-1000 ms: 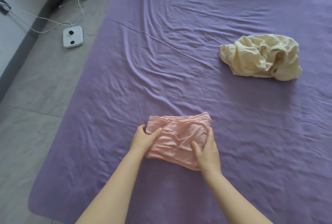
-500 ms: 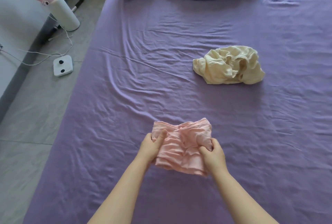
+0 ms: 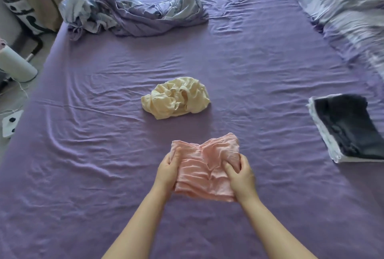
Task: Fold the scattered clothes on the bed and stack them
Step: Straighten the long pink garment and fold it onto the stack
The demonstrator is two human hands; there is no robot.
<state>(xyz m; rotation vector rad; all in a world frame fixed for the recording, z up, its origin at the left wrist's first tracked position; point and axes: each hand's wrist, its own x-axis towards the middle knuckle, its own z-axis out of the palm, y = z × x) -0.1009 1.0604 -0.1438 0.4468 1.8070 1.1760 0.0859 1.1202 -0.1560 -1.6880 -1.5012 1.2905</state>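
Both hands, the left hand [image 3: 168,170] and the right hand [image 3: 241,177], grip the folded pink garment [image 3: 204,167] just above the purple bed sheet [image 3: 83,154], so carrying it onto the folded stack [image 3: 349,129] at the right seems next.

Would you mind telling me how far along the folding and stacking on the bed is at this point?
Done: a folded stack, dark garment on top, sits at the bed's right edge. In hand: the left hand and right hand grip the folded pink garment, not yet on that stack. Left: the crumpled cream garment mid-bed, and perhaps the rumpled purple-and-blue fabric at the far end, if it counts as clothes.
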